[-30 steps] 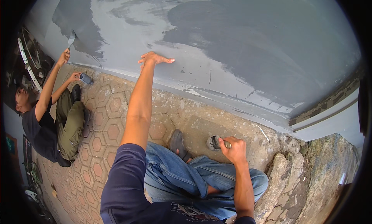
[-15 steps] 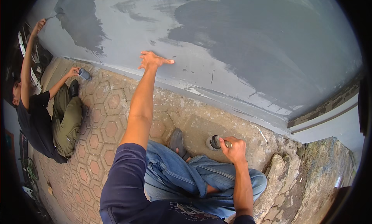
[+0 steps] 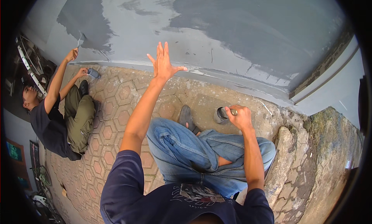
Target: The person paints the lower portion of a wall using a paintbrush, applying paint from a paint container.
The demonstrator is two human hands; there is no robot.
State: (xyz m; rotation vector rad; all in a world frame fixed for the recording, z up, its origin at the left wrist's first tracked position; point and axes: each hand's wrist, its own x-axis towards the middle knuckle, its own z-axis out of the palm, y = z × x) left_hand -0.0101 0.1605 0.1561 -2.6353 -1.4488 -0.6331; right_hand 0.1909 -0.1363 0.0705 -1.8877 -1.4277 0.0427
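Paint can [image 3: 221, 116] sits gripped under the closed right hand [image 3: 241, 117], left hand [image 3: 163, 63] spread empty

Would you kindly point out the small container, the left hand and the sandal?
small container [image 3: 221, 115], head view, on its grey side.
left hand [image 3: 163, 65], head view, on the palm.
sandal [image 3: 186, 116], head view, on its sole.
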